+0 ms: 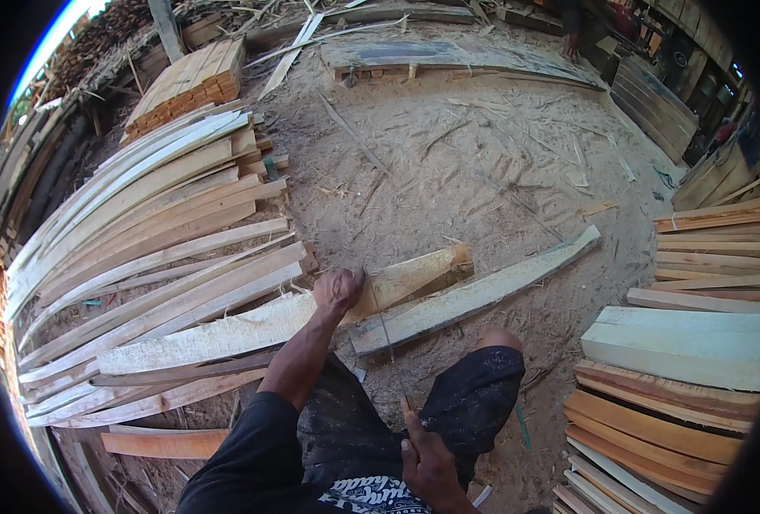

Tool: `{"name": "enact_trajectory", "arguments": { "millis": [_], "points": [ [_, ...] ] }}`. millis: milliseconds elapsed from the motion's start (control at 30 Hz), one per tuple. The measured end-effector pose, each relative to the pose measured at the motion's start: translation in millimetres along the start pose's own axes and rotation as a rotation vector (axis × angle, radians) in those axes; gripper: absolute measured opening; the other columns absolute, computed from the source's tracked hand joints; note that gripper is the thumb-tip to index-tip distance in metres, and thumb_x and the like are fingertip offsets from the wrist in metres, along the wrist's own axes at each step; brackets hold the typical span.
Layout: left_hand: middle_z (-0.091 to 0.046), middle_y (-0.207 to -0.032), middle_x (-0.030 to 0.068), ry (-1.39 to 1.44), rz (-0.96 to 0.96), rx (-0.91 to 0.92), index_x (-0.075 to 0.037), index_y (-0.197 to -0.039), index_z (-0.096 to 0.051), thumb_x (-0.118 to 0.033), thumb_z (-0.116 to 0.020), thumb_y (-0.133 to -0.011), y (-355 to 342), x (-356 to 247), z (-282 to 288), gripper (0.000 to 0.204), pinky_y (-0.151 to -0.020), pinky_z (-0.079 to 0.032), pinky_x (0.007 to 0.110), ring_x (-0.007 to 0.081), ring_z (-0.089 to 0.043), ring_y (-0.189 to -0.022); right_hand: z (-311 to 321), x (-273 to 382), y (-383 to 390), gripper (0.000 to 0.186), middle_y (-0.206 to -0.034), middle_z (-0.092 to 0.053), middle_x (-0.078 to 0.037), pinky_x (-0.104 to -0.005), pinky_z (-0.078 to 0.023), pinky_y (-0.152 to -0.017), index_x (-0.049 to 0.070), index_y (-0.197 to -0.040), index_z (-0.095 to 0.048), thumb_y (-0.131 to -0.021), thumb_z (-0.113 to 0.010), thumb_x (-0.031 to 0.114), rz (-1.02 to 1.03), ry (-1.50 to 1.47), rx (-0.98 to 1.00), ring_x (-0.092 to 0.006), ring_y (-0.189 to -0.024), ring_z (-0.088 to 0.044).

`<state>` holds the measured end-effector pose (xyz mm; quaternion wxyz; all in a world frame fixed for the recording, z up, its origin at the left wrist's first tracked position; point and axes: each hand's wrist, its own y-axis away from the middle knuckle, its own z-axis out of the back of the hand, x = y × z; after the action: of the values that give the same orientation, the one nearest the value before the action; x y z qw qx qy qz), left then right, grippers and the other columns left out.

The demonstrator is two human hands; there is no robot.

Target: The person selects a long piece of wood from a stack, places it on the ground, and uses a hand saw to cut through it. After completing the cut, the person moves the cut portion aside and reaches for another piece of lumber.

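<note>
A long pale plank lies across in front of my knees, with its far right end on the sandy ground. My left hand is closed and presses on the plank's upper face; its underside is hidden. Close beside the left thumb, the thin blade of a handsaw crosses the plank edge-on. The saw's handle, near my lap, is in the grip of my right hand, with the fingers wrapped round it. Just right of the blade, a second pale plank slants away over the ground.
Several boards lie side by side on the left, with a neat timber stack behind them. More boards are piled at the right. A low wooden platform stands at the back on sawdust-strewn ground.
</note>
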<state>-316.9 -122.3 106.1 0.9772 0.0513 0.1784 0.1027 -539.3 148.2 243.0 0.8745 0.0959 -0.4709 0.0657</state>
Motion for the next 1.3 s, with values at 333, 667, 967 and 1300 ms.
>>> {"name": "enact_trajectory", "arguments": {
  "millis": [333, 667, 967, 1300],
  "points": [
    [-0.067, -0.075, 0.0204, -0.028, 0.075, -0.263, -0.006, -0.074, -0.072, -0.055, -0.046, -0.089, 18, -4, 6, 0.057, -0.073, -0.049, 0.047, 0.0368, -0.066, -0.076, -50, -16, -132, 0.072, -0.086, -0.061, -0.031, -0.0514, -0.049, -0.074, 0.013, -0.149, -0.027, -0.084, -0.055, 0.000, 0.126, 0.090, -0.039, -0.0482, -0.082, -0.060],
    [-0.068, -0.075, 0.0195, 0.027, 0.081, -0.292, -0.006, -0.074, -0.072, -0.053, -0.047, -0.089, 17, -7, 4, 0.056, -0.074, -0.048, 0.047, 0.0383, -0.065, -0.073, -34, -29, -101, 0.078, -0.079, -0.060, -0.026, -0.0514, -0.049, -0.067, 0.020, -0.151, -0.025, -0.082, -0.058, 0.003, 0.125, 0.094, -0.034, -0.0434, -0.072, -0.062],
    [-0.069, -0.085, 0.0214, 0.039, 0.155, -0.165, -0.005, -0.080, -0.073, -0.051, -0.041, -0.091, -6, -3, -4, 0.057, -0.081, -0.047, 0.047, 0.0380, -0.066, -0.085, 16, 28, 17, 0.072, -0.091, -0.062, -0.027, -0.0458, -0.052, -0.073, 0.014, -0.147, -0.034, -0.080, -0.056, -0.005, -0.002, 0.071, -0.005, -0.0406, -0.078, -0.063],
    [-0.066, -0.075, 0.0210, 0.010, 0.071, -0.303, -0.006, -0.072, -0.071, -0.051, -0.046, -0.090, 17, -4, 4, 0.055, -0.070, -0.049, 0.049, 0.0387, -0.065, -0.075, -55, -24, -158, 0.081, -0.084, -0.062, -0.029, -0.0522, -0.049, -0.069, 0.016, -0.151, -0.023, -0.079, -0.055, -0.001, 0.120, 0.046, -0.015, -0.0470, -0.075, -0.060]
  ]
}}
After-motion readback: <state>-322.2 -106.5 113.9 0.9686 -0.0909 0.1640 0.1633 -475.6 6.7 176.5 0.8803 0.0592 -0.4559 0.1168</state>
